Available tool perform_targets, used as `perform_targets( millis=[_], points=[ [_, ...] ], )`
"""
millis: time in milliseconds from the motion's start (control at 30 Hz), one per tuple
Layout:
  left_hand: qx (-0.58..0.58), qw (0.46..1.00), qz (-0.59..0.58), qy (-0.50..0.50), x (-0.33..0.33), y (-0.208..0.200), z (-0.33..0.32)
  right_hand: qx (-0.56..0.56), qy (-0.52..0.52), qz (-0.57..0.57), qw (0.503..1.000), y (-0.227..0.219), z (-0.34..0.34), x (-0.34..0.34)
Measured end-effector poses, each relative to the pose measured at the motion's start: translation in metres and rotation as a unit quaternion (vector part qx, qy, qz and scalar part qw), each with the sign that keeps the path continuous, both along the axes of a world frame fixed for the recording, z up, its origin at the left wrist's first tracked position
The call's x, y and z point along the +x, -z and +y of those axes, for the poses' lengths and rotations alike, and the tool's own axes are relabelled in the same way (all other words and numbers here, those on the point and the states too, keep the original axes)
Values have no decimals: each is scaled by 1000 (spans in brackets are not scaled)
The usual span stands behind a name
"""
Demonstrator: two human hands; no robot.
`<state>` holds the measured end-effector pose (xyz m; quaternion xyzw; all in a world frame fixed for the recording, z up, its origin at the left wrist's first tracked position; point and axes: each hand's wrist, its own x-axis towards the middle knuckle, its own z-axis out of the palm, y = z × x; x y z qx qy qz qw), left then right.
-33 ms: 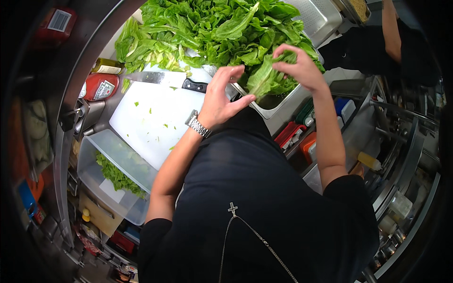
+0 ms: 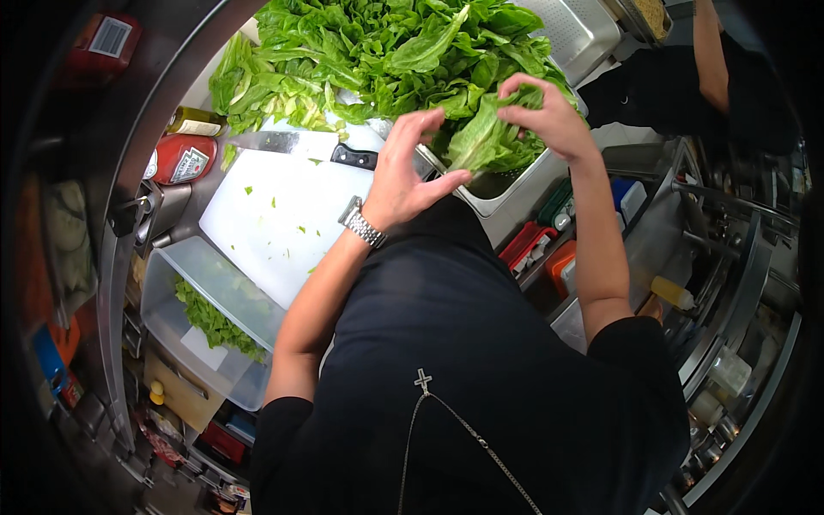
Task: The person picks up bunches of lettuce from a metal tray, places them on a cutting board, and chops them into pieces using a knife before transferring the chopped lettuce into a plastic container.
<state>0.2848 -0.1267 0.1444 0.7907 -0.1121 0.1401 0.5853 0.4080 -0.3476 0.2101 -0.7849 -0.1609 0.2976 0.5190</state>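
Note:
A green lettuce leaf point(image 2: 477, 140) hangs from my right hand point(image 2: 556, 122), its upper end pinched between thumb and fingers. Beside the leaf's lower end, my left hand point(image 2: 405, 172) is open, thumb spread from the fingers, holding nothing that I can see. Below the leaf is a metal pan point(image 2: 487, 207) with lettuce in it. A large heap of lettuce leaves point(image 2: 369, 51) lies beyond both hands. Left of my left hand, a black-handled knife point(image 2: 296, 142) rests at the far edge of a white cutting board point(image 2: 279, 202) dotted with green scraps.
A clear plastic tub point(image 2: 163, 296) with cut lettuce stands at the left. Behind it are a red sauce bottle point(image 2: 184, 159) and a yellow-green bottle point(image 2: 196, 121). A perforated metal pan point(image 2: 579, 34) sits at the far right, near another person's arm point(image 2: 711, 60).
My right hand and the leaf have shifted very slightly. My left thumb has edged a little to the right.

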Motion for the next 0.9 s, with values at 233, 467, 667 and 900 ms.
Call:
perform_targets(
  millis=[233,467,667,900],
  points=[
    [14,997,72,-27,43,-32,-23,89,-6,-10,996,-26,43,-1],
    [-274,942,189,42,43,-18,5,121,2,-94,988,-47,68,-6],
    [-595,779,197,4,-4,-1,64,15,-52,-361,931,-19,95,-54],
    [-633,761,90,-107,-113,22,146,79,-239,-274,928,47,210,-99]
  ],
)
